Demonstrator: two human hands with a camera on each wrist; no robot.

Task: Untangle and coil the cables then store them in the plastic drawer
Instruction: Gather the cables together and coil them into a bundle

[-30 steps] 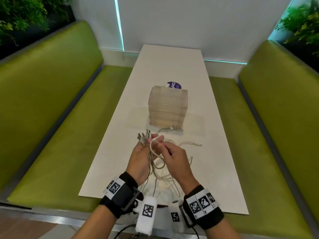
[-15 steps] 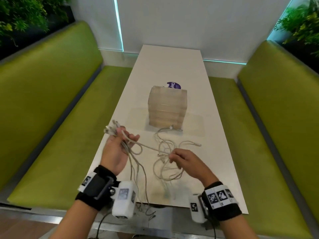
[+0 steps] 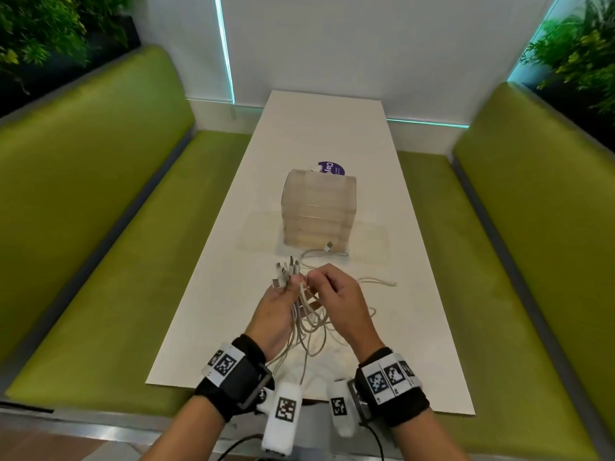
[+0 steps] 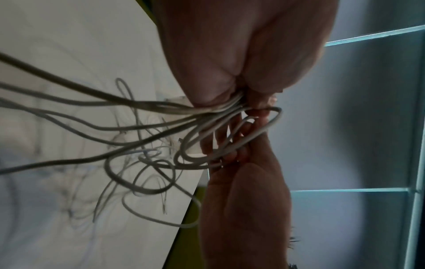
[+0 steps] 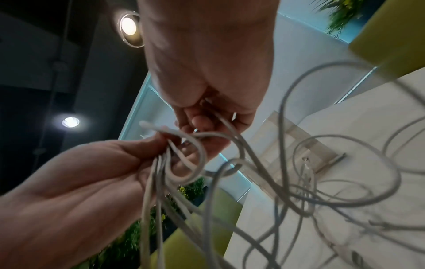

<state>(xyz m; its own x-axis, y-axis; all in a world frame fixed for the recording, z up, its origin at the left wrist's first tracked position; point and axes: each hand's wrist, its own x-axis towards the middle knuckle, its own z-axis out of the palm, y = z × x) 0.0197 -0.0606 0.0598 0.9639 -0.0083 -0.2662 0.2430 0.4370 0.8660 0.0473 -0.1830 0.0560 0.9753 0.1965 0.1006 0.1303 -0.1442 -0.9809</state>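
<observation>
Gripping the gathered connector ends, the left hand (image 3: pixel 278 311) clamps the white cables (image 3: pixel 307 322) just in front of the plastic drawer unit (image 3: pixel 317 211), while the right hand (image 3: pixel 336 299) pinches one strand beside it. Pulling that strand hard would likely tighten the loops trailing below. Only the right wrist view shows a loop wrapped around the bunch; only the head view shows the stray plug (image 3: pixel 329 245) touching the drawer unit.
</observation>
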